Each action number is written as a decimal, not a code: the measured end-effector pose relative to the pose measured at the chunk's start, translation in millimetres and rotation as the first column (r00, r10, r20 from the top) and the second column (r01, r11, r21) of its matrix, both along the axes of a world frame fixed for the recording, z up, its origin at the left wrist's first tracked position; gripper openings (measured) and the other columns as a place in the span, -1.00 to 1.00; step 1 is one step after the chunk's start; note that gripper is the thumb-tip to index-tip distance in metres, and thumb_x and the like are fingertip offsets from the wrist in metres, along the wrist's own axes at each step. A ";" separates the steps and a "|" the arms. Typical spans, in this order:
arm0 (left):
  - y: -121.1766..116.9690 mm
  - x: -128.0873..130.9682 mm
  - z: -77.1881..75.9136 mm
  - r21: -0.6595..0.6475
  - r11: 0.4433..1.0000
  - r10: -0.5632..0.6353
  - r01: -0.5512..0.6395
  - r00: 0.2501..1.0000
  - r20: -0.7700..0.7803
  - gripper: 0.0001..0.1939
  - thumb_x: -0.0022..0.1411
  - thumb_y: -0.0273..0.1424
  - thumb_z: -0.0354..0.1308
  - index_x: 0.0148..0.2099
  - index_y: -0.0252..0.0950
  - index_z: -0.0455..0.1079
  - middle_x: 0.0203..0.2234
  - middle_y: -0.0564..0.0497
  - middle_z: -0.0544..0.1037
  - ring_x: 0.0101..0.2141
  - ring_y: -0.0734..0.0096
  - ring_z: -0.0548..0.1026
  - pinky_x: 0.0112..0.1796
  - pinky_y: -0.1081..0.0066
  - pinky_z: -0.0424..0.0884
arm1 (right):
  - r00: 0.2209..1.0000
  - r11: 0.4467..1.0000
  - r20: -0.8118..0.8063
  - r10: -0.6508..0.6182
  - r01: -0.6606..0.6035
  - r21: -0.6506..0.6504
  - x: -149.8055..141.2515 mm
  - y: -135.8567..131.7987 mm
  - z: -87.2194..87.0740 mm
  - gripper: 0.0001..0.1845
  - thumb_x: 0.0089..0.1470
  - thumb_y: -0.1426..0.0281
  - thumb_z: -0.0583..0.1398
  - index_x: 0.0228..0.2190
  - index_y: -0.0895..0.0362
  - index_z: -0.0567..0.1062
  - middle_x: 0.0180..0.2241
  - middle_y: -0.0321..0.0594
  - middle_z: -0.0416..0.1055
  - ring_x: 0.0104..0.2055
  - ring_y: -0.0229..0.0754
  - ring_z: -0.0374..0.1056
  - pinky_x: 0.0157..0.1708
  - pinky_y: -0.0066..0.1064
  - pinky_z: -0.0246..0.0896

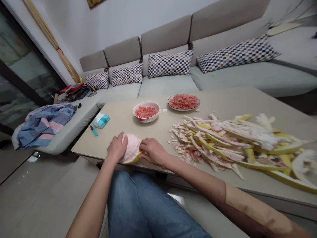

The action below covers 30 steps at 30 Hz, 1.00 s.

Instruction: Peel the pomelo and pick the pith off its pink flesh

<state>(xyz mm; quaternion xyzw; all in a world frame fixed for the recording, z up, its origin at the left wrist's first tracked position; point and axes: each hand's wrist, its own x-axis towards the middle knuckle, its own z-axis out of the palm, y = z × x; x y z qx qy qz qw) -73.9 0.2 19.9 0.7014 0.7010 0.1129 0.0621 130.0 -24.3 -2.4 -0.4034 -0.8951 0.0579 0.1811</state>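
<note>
A partly peeled pomelo (pixel 131 147) with pinkish-white pith rests at the near edge of the table, a strip of yellow-green rind still on its lower right side. Around its left side curl the fingers of my left hand (pixel 118 147), holding it. At the other side, my right hand (pixel 152 150) pinches the rind edge between thumb and fingers. Beyond the fruit stands a white bowl (pixel 146 119) of pink pomelo pulp. Farther back sits a dark-rimmed plate (pixel 183 109) heaped with more pulp.
A large pile of rind and pith (pixel 223 138) covers the table's right side. To the left lie a blue tissue pack (pixel 102 121) and a small turquoise-handled knife (pixel 94 131). A grey sofa (pixel 165 86) with checkered cushions runs behind the table (pixel 119 112); clothes (pixel 47 124) lie at its left end.
</note>
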 end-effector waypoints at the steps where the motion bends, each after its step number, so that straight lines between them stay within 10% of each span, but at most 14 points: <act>1: 0.6 -0.1 -1.7 0.050 0.993 -0.107 0.106 0.994 0.018 -0.50 0.37 -0.14 -0.16 0.26 -0.12 0.26 0.05 -0.19 0.47 0.03 0.15 0.46 0.03 0.19 0.32 | 1.000 1.000 -0.002 0.006 -0.006 -0.017 2.4 0.3 -0.3 -0.74 0.05 0.24 0.33 -0.30 0.17 0.55 -0.23 -0.10 0.50 -0.17 -0.10 0.33 -0.22 -0.33 0.04; 5: 6.6 3.2 -11.5 0.184 0.897 -0.427 0.402 0.897 0.119 -0.60 0.32 -0.25 -0.03 0.15 -0.12 0.39 0.07 -0.03 0.45 0.10 0.35 0.37 0.16 0.34 0.23 | 1.000 0.999 0.023 0.012 -0.011 -0.050 9.7 2.4 -0.8 -0.75 0.05 0.25 0.33 -0.29 0.17 0.56 -0.26 -0.11 0.51 -0.17 -0.09 0.35 -0.20 -0.32 0.05; 13: 26.6 14.3 -16.9 0.148 0.977 -0.189 0.154 0.944 0.270 -0.65 0.29 -0.21 0.02 0.04 -0.14 0.47 -0.01 -0.01 0.53 0.03 0.29 0.44 0.15 0.33 0.28 | 0.999 1.000 -0.034 0.005 -0.005 0.007 13.3 16.5 1.8 -0.74 0.04 0.25 0.34 -0.28 0.17 0.56 -0.19 -0.06 0.50 -0.12 -0.06 0.33 -0.14 -0.29 0.04; 30: 37.3 4.0 -23.7 0.114 0.992 -0.089 0.045 0.907 0.411 -0.63 0.30 -0.19 -0.04 -0.02 -0.17 0.51 -0.09 -0.03 0.59 -0.04 0.24 0.47 0.01 0.32 0.35 | 0.992 0.993 0.049 -0.113 0.111 0.049 -7.3 4.2 6.7 -0.65 0.09 0.17 0.28 -0.23 0.21 0.51 -0.16 0.03 0.48 -0.07 0.05 0.28 0.03 -0.11 -0.09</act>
